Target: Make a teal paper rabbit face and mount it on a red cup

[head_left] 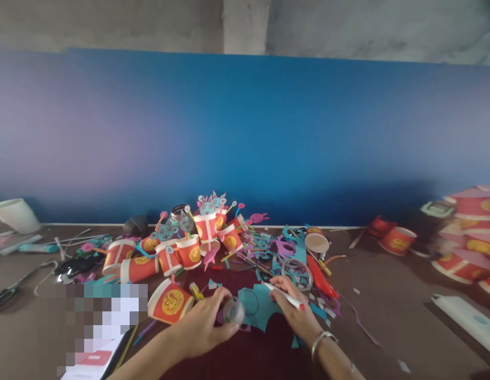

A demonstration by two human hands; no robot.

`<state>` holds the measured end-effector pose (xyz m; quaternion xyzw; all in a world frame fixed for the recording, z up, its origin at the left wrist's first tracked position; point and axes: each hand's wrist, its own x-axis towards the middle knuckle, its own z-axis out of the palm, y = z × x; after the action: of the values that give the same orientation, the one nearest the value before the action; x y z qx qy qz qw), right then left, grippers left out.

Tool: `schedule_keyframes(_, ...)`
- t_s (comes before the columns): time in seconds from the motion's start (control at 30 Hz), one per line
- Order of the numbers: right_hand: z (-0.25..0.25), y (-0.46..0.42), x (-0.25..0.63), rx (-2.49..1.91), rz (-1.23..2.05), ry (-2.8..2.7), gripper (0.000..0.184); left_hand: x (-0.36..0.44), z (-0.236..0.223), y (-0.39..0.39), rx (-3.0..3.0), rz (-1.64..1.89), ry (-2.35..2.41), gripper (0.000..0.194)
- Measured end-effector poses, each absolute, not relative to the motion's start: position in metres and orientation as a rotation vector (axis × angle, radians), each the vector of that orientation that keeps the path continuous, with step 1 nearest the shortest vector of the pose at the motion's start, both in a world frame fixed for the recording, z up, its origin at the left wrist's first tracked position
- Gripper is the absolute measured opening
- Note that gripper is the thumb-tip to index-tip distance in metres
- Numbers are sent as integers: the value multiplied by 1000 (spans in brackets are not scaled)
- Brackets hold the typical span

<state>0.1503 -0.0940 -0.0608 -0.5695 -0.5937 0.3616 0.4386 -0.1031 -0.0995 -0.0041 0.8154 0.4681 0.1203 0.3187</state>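
Note:
My left hand is closed around a small clear tape roll, pressing it down on a teal paper sheet. My right hand grips a white marker pen with a red end, its tip at the teal sheet beside a drawn circle. A bracelet sits on my right wrist. A red paper cup with a gold emblem lies on its side just left of my left hand.
A heap of red paper cups with paper cut-outs and sticks fills the table behind. More stacked cups stand far right. Scissors lie far left, a white cup at back left. A blue panel backs the table.

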Motion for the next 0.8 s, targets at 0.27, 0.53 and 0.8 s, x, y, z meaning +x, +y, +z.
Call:
schedule_keyframes(0.27, -53, -102, 150, -1498, 661, -1709, 30, -107, -8, -115, 2393, 294, 1228, 39)
schedule_keyframes(0.53, -45, -107, 145, -1415, 456, -2216, 26, -111, -18, -118, 2502, 288, 1167, 43)
schedule_keyframes(0.8, -46, -106, 143, -1438, 435, -2181, 24, -86, -29, -108, 2460, 528, 1360, 41)
